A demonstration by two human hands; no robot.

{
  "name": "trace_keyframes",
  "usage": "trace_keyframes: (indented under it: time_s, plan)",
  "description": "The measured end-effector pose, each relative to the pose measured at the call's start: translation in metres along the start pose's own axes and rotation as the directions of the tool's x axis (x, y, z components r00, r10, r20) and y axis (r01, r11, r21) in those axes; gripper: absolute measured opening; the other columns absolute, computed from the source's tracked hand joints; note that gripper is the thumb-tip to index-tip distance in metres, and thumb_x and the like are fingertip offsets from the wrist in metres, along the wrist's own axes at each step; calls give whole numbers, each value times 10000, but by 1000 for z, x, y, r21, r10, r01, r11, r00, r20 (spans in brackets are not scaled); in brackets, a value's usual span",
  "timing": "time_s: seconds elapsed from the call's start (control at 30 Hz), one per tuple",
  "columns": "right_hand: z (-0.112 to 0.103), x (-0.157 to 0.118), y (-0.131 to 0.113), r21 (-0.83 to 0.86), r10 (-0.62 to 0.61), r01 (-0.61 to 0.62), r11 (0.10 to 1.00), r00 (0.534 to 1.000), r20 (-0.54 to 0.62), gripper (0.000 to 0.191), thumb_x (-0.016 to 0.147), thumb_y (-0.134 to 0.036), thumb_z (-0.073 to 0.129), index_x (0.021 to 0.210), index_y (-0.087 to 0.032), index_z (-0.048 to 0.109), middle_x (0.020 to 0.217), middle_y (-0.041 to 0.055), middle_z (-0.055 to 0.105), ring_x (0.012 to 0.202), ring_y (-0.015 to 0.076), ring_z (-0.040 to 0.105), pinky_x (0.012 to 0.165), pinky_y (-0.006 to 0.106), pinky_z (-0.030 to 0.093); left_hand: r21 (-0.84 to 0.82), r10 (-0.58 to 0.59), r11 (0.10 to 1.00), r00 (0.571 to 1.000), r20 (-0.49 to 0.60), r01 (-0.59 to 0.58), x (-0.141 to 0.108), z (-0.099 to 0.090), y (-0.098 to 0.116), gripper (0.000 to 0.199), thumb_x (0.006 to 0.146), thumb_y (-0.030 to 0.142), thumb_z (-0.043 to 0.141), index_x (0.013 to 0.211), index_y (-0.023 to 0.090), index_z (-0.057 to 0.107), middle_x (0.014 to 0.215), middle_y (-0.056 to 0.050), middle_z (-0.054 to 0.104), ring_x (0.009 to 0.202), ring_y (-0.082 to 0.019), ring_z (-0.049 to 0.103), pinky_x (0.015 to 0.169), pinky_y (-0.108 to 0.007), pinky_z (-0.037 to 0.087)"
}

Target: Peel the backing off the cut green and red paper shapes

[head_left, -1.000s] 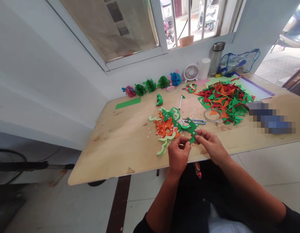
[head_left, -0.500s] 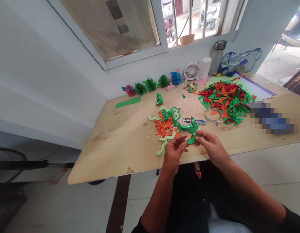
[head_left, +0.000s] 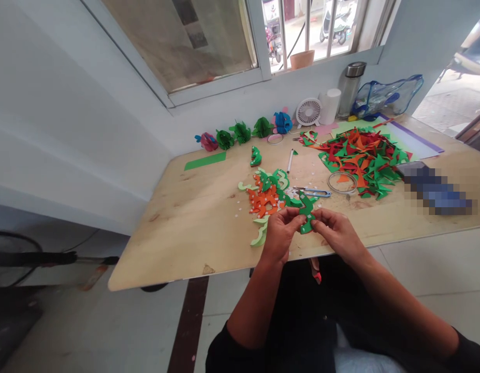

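A dark green curved paper piece (head_left: pixel 306 206) with small white squares on it is held between both hands over the table's front edge. My left hand (head_left: pixel 280 233) pinches its left side, thumb on top. At its lower right, my right hand (head_left: pixel 336 230) grips it between thumb and fingers. Just behind the hands lie orange cut pieces (head_left: pixel 262 199), green wavy pieces (head_left: pixel 274 178) and light green wavy strips (head_left: pixel 259 238). Blue-handled snips (head_left: pixel 317 192) rest beside small white bits.
On the wooden table (head_left: pixel 177 233) are a heap of red, orange and green scraps (head_left: pixel 364 155), a metal ring (head_left: pixel 342 183), a white pen (head_left: pixel 290 161) and a green strip (head_left: pixel 205 161). A small fan (head_left: pixel 308 112) and bottle (head_left: pixel 351 90) stand by the wall.
My left hand has moved right and now grips the green piece, which it was beside before. The piece has shifted slightly down and left, between both hands.
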State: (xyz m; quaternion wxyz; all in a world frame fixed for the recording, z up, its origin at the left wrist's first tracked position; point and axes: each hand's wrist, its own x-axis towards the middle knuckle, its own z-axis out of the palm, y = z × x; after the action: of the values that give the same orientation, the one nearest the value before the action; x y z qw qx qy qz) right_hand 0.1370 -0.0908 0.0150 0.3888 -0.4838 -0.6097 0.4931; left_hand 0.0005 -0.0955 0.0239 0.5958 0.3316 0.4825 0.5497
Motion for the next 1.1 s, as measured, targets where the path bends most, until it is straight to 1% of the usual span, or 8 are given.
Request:
trace_keyframes:
  time_s: [0.1, 0.2, 0.27, 0.37, 0.57, 0.73, 0.97, 1.1]
  plan:
    - [-2, 0, 0, -151, -66, 55, 987, 995, -70, 154, 791, -306, 537, 807, -183, 629, 655, 14, 610, 590, 156, 529, 557, 270, 402, -16, 42, 999, 998, -49, -43, -1, 1, -4, 106, 602, 180, 718, 692, 129, 694, 641, -1, 668, 578, -80, 565, 593, -200, 443]
    - [-3, -2, -2, -346, -208, 129, 929, 957, -203, 104, 799, -264, 533, 822, -197, 610, 742, 31, 643, 665, 168, 553, 641, 284, 428, -27, 85, 996, 989, -118, -89, -2, 2, -8, 110, 609, 167, 715, 714, 133, 703, 652, -1, 681, 584, -85, 577, 611, -208, 456]
    - [-3, -4, -4, -421, -269, 167, 892, 943, -195, 89, 812, -251, 517, 786, -202, 587, 704, 23, 623, 640, 161, 541, 632, 276, 422, -20, 117, 992, 983, -140, -121, -2, 3, -10, 117, 611, 170, 717, 723, 137, 707, 663, -6, 691, 598, -98, 591, 618, -220, 468]
    - [-1, -6, -6, -423, -271, 195, 885, 954, -126, 96, 825, -249, 500, 764, -207, 561, 641, 8, 590, 593, 153, 526, 596, 267, 413, 37, 163, 986, 978, -131, -160, -2, 2, -15, 124, 617, 188, 720, 730, 139, 710, 684, -20, 700, 628, -120, 609, 632, -235, 481]
    - [0, -9, -12, -466, -324, 185, 865, 915, -240, 67, 819, -255, 512, 772, -221, 544, 673, 12, 593, 600, 153, 523, 602, 269, 409, 198, 260, 955, 944, -201, -221, -3, -4, -23, 169, 663, 250, 701, 798, 149, 705, 758, -45, 702, 686, -147, 614, 675, -266, 493]
    - [3, -8, -11, -383, -245, 189, 904, 964, -102, 112, 822, -258, 505, 738, -212, 562, 594, -4, 565, 537, 137, 491, 524, 254, 380, 250, 290, 937, 941, -173, -243, -6, -2, -24, 145, 676, 252, 692, 790, 167, 720, 770, -45, 712, 710, -158, 613, 699, -277, 491]
    - [3, -4, -4, -307, -115, 77, 949, 987, -108, 149, 814, -317, 532, 743, -197, 584, 577, -13, 562, 524, 131, 512, 501, 242, 384, 18, 124, 992, 989, -84, -123, -12, 6, -13, 150, 664, 218, 707, 800, 159, 730, 766, -34, 721, 694, -134, 623, 665, -239, 482]
    - [2, -4, -5, -298, -90, 55, 953, 990, -105, 143, 797, -301, 546, 698, -200, 567, 546, -19, 555, 504, 125, 503, 487, 238, 374, -39, 60, 997, 996, -64, -62, -14, 9, -7, 136, 655, 227, 717, 767, 150, 728, 727, -29, 711, 656, -125, 612, 618, -227, 475]
